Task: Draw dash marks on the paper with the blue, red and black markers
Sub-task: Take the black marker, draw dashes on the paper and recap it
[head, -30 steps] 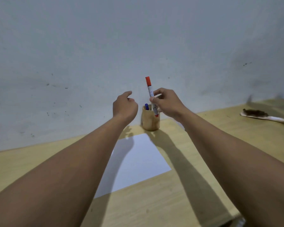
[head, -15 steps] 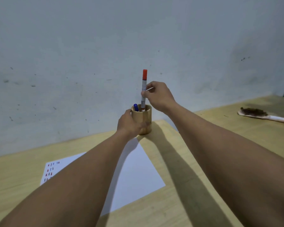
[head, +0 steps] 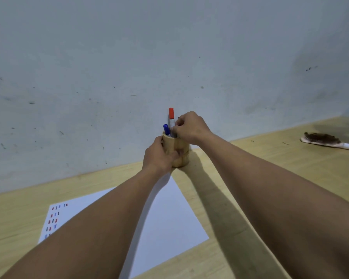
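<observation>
A round wooden pen holder (head: 182, 156) stands at the back of the table, against the wall. My left hand (head: 159, 156) wraps around its left side. My right hand (head: 190, 127) is over its rim, fingers pinched on the red marker (head: 171, 117), which stands upright in the holder with its red cap on top. The blue marker (head: 166, 129) pokes out of the holder just left of it. The black marker is hidden. The white paper (head: 169, 214) lies in front of the holder, with small red, blue and black dashes near its left edge (head: 54, 216).
The pale wooden table (head: 290, 168) meets a grey-blue wall (head: 129, 67) right behind the holder. A brush with dark bristles and a white handle (head: 328, 140) lies at the far right. My forearms cover much of the paper.
My right hand has lowered the red marker down into the holder. My left hand came down from beside the holder and took hold of its side. The view shifted, showing the dashes.
</observation>
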The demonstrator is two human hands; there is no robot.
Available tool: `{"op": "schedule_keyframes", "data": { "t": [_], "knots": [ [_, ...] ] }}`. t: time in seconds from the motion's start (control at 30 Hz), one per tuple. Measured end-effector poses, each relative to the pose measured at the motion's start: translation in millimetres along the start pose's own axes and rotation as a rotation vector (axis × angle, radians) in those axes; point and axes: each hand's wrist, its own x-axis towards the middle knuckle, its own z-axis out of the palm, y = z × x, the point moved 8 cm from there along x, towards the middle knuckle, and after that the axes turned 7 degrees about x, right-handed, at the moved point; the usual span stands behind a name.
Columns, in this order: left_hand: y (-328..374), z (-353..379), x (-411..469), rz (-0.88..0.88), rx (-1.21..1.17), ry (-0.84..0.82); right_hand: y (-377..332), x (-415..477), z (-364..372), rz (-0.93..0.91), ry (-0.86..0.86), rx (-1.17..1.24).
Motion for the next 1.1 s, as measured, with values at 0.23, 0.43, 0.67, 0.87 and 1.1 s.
{"op": "schedule_keyframes", "data": {
  "t": [0.23,0.43,0.67,0.87,1.1],
  "knots": [
    [-2,1,2,0.010,-0.034,-0.006,9,0,-5,0.064,0.033,-0.048],
    [-3,1,2,0.028,-0.057,-0.007,14,5,-13,0.029,0.112,-0.042],
    [-4,2,2,0.033,-0.079,-0.002,18,14,-5,0.052,0.099,-0.063],
    [-4,1,0,0.030,-0.082,0.003,23,13,-10,0.068,0.122,0.020],
    [1,0,-4,0.010,-0.054,-0.005,15,8,-25,0.076,0.138,0.202]
  ]
}}
